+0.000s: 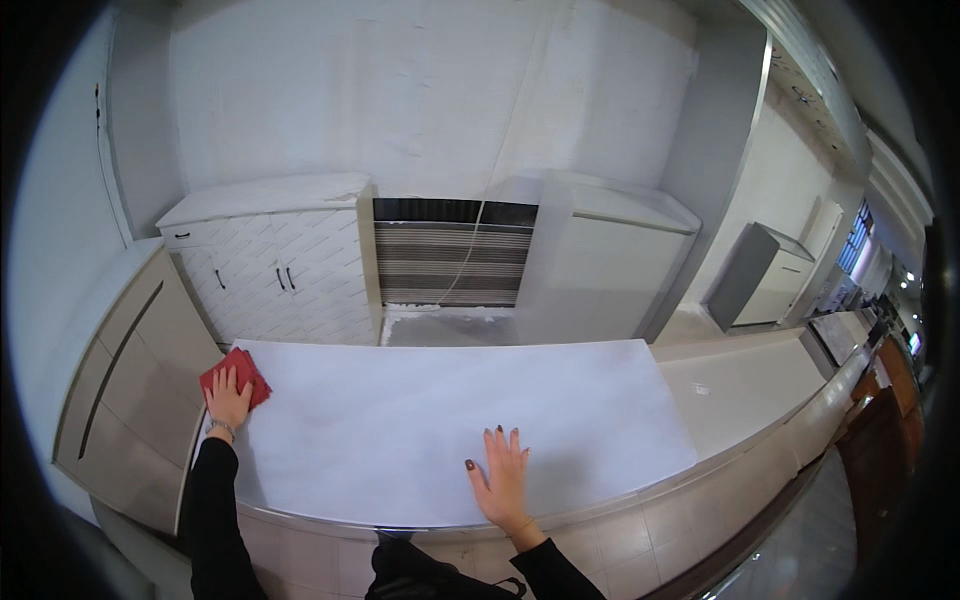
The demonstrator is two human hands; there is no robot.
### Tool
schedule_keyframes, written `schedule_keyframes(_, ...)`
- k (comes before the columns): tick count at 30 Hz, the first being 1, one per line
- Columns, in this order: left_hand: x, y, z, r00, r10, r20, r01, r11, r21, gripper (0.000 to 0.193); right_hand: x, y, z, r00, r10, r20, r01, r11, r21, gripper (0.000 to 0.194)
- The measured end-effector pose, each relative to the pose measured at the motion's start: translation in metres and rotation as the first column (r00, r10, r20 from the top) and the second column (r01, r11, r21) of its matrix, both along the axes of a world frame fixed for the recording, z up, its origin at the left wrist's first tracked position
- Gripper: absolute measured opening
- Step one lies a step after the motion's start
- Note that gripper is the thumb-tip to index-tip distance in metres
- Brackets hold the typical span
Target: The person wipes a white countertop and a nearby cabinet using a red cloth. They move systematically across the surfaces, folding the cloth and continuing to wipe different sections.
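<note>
My left hand (229,397) lies over a folded red cloth (255,367) at the left end of a white counter top (420,420). Its fingers are spread across the cloth, and the thumb rests on the cloth's right side. A bracelet circles the left wrist. Nearer the front edge, right of the middle, my right hand (504,476) is held palm down with spread fingers and dark-painted nails. Nothing is in it; whether it touches the white surface I cannot tell.
A beige cabinet (142,375) adjoins the counter's left end. Behind stand a white patterned cabinet (315,307) with black handles and a plain white cabinet (600,270). A white cable (474,232) hangs before striped panelling (405,262). A lower beige surface (742,375) extends right.
</note>
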State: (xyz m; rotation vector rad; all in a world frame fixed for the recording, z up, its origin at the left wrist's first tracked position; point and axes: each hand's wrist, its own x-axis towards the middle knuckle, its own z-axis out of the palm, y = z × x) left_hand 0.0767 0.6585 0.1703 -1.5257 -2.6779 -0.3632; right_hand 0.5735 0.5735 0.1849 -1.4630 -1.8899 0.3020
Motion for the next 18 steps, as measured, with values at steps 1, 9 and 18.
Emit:
schedule_keyframes(1, -0.002, -0.008, -0.002, 1.0, -0.017, -0.023, 0.017, 1.0, -0.015, 0.066, 0.0, -0.001, 0.001, 1.0, 0.011, -0.02, -0.011, 1.0, -0.002, 0.055)
schedule_keyframes(9, 0.099, -0.06, 0.006, 0.887, -0.459, -0.04, 0.461, 0.886, 0.047, 0.065, 0.001, -0.003, 0.002, 0.998, 0.053, -0.035, -0.054, 0.999, -0.004, 0.055)
schedule_keyframes(18, 0.312, -0.096, 0.032, 0.051, -0.999, 0.009, 0.998, 0.05, -0.048, 0.071, 0.006, -0.005, 0.001, 0.995, 0.071, -0.066, -0.07, 0.997, 0.022, 0.052)
